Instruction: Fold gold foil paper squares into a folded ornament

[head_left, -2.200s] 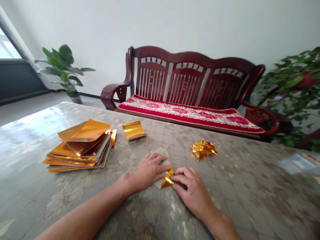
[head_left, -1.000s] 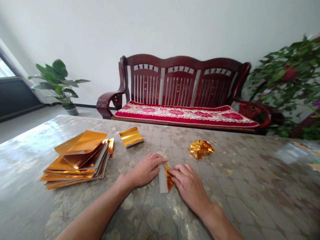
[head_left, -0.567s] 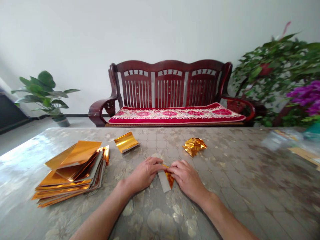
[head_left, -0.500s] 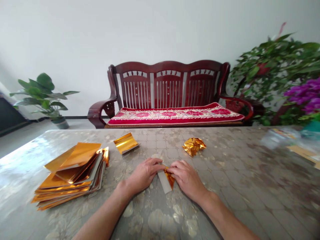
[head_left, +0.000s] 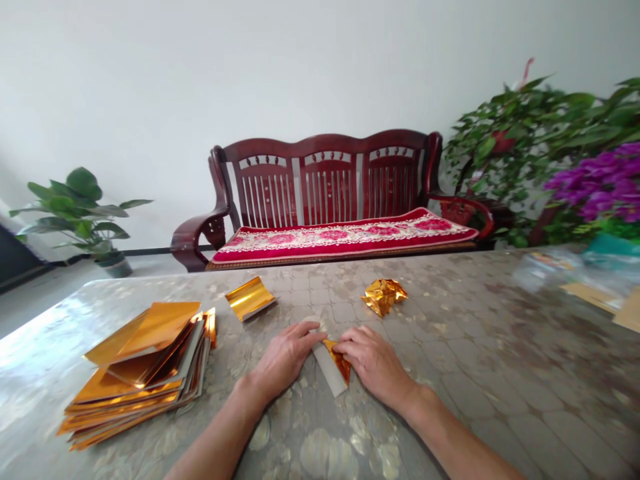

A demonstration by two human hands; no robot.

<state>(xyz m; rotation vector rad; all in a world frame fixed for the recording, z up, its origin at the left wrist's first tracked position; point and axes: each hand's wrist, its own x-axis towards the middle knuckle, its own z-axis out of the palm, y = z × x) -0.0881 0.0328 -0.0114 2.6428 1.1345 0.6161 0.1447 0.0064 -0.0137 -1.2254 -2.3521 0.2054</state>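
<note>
A partly folded sheet of gold foil paper [head_left: 331, 372] lies on the table between my hands, with a pale strip on its left and a gold triangular flap on its right. My left hand [head_left: 289, 350] presses its thumb and fingers at the sheet's upper left end. On the other side, my right hand [head_left: 371, 360] has its bent fingers closed on the gold flap's edge. The fingertips cover the sheet's top end. To the left stands an uneven stack of gold foil paper [head_left: 135, 373].
A single curved gold sheet [head_left: 250, 298] and a folded, crumpled-looking gold foil piece [head_left: 384, 295] lie farther back on the patterned table [head_left: 480, 373]. Plastic bags [head_left: 547, 268] and cardboard [head_left: 593, 297] are at the far right. Behind the table stands a wooden bench [head_left: 327, 180].
The view has tilted and shifted slightly. Both hands stay at the folded sheet, with the right fingers a little farther from the left ones and more of the pale strip showing.
</note>
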